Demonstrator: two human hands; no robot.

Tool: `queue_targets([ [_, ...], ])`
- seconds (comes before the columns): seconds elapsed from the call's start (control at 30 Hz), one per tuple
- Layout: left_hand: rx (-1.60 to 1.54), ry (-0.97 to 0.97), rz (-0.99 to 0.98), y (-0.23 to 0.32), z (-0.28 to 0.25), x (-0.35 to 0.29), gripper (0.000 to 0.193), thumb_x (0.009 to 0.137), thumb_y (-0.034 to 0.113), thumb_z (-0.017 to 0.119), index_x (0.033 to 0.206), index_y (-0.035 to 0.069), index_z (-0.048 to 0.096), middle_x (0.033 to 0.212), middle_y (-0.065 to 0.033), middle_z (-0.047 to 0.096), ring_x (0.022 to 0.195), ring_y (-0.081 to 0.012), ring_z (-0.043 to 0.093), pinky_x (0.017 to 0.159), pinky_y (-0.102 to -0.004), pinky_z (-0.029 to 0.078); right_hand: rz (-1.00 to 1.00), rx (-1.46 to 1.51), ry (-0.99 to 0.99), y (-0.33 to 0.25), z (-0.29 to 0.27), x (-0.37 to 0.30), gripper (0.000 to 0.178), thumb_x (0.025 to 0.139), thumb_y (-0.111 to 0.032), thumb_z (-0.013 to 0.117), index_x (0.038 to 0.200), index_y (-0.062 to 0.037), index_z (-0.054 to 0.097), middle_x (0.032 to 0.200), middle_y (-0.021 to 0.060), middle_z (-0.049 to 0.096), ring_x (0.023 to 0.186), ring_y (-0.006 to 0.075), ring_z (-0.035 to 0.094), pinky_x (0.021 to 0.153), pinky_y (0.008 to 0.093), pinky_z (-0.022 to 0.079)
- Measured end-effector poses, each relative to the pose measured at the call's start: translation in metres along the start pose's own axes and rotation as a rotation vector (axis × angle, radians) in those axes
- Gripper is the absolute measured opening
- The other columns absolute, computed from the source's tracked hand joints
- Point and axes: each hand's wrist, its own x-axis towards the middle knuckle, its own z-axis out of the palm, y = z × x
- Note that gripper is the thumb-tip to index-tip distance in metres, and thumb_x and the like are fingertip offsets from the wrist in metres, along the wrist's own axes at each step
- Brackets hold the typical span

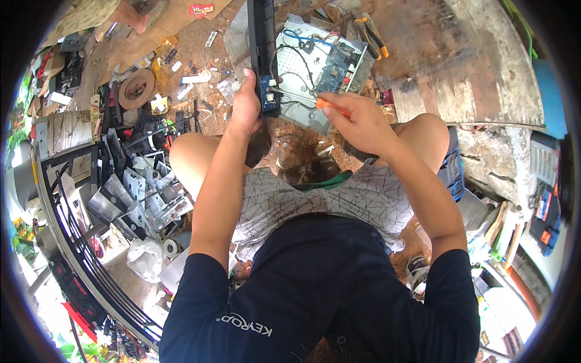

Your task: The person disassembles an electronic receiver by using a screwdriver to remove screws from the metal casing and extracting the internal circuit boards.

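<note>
My left hand [247,103] is closed round the near end of a long black plastic panel [262,42]. A small blue circuit board [268,92] with white connectors sits on that end. In my right hand [357,121] is a screwdriver with an orange handle [332,107]. Its metal shaft points left, and the tip appears to reach the small board, though contact is hard to make out. Beneath and beyond the screwdriver lies an open metal chassis [296,57], with a larger blue circuit board [336,69] and several loose wires in it.
Yellow-and-black pliers [372,39] lie beyond the chassis. Scrap metal parts [139,187] are heaped at my left beside a black metal rack [78,242]. A round rusty disc [137,88] and small debris cover the ground. Someone's bare foot [134,17] shows at the far left.
</note>
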Motion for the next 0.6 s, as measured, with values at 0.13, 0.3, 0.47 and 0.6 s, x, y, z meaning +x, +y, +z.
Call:
queue_targets([
  [0.13,-0.007,0.019,-0.009,0.004,0.006,-0.004,0.06,0.107,0.051,0.03,0.108,0.003,0.066,0.092,-0.0079,0.071,0.076,-0.0166,0.066,0.072,-0.0325,0.056,0.017,-0.006,-0.021,-0.002,-0.002,0.001,0.035,0.094,-0.025,0.059,0.119,-0.0012,0.067,0.089,0.02,0.067,0.086,0.0353,0.066,0.078,0.0406,0.051],
  [0.3,0.064,-0.016,0.029,0.004,0.006,-0.006,0.058,0.106,0.052,0.03,0.112,0.006,0.065,0.088,-0.0047,0.07,0.074,-0.0149,0.064,0.067,-0.0301,0.052,-0.054,0.011,-0.012,0.002,0.002,0.003,0.037,0.097,-0.028,0.058,0.123,-0.0026,0.066,0.086,0.0118,0.068,0.074,0.0221,0.064,0.068,0.0329,0.05],
  [0.47,0.057,-0.134,0.084,0.007,0.006,-0.011,0.061,0.106,0.053,0.029,0.112,0.005,0.065,0.091,-0.0055,0.07,0.075,-0.0136,0.064,0.068,-0.0288,0.052,0.764,0.804,-0.532,-0.013,-0.028,0.022,0.036,0.102,-0.03,0.051,0.124,-0.0027,0.059,0.072,0.0006,0.054,0.049,0.0031,0.034,0.046,0.0195,0.026],
  [0.6,0.271,-0.04,0.082,0.0,0.004,-0.006,0.061,0.107,0.052,0.027,0.112,0.003,0.064,0.095,-0.0083,0.07,0.081,-0.0146,0.065,0.074,-0.0299,0.054,0.891,1.038,-0.577,-0.011,-0.025,0.025,0.037,0.104,-0.03,0.046,0.123,0.0001,0.057,0.067,-0.0046,0.046,0.047,0.0022,0.031,0.045,0.0189,0.025],
])
